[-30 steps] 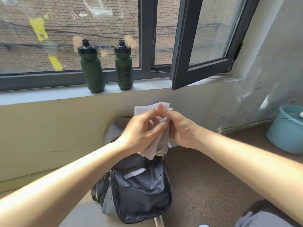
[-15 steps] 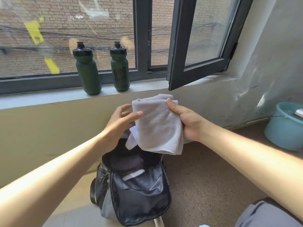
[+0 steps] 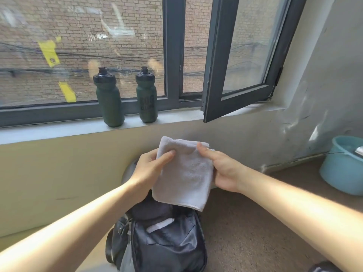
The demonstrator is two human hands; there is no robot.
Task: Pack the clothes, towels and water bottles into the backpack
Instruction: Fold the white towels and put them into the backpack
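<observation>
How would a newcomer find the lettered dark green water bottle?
Start at the pale grey window sill. Two dark green plastic water bottles stand there. Take the right bottle, nearer the open window sash: unlike the left bottle, it bears lettering.

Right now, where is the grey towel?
In the head view the grey towel is at centre, held between the left hand and right hand, above the open backpack and below the windowsill.

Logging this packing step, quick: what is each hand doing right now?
Left hand: closed, holding the grey towel by its left edge, thumb on the front.
Right hand: closed, holding the same towel by its right edge.
</observation>
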